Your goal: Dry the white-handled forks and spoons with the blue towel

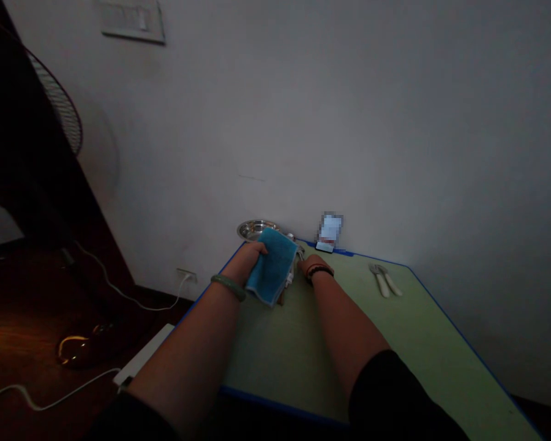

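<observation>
My left hand point(250, 260) is shut on a folded blue cloth point(273, 266), pressing it down near the far edge of a green table point(294, 349) with a blue rim. A green bangle point(228, 287) circles that wrist. My right hand point(313, 264), wearing a dark beaded bracelet point(320, 271), lies close to the cloth. Its fingertips reach towards a small cluster of pale items point(296, 257), partly hidden behind the cloth. A steel bowl point(254, 229) stands behind the cloth at the far corner. Whether my right hand holds anything is hard to see.
A blurred phone point(329, 233) leans against the wall at the table's far edge. Two pale-handled pieces of cutlery point(384, 280) lie to the right. A wall socket point(186, 275) feeds a white cable point(128, 300) across the dark floor. A fan point(57, 104) stands at the left.
</observation>
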The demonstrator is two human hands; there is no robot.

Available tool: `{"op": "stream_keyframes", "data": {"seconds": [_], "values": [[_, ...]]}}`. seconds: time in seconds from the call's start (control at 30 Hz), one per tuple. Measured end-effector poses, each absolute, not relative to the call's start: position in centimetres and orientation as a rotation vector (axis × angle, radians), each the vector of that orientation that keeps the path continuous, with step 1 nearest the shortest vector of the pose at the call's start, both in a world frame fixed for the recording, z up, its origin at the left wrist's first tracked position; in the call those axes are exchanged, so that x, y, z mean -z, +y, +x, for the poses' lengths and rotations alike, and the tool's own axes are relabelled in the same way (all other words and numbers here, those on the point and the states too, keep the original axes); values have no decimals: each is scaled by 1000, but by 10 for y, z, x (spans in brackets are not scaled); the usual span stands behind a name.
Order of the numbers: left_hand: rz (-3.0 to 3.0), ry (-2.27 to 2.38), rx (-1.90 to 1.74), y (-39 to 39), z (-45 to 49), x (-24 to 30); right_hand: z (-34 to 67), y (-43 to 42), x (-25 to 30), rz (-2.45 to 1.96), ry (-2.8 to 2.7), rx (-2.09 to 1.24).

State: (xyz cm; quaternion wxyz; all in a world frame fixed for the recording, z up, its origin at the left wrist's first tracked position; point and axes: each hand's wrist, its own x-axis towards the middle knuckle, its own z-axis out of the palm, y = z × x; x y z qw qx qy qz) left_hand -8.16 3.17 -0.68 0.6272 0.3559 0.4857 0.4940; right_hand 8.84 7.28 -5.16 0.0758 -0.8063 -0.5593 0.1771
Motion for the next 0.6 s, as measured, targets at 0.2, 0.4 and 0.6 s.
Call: {"op": "stream_keyframes", "data": {"seconds": [0.2,0.4,0.6], "values": [[744,1078,-1058,30,-84,5,87,74,53,-2401,-1666,-427],[740,1061,-1061,35,-85,7,90,83,60,-2417,-1620,-451],[731,1045,-1069,37,-85,12,96,91,60,-2379,-1644,-519]]}}
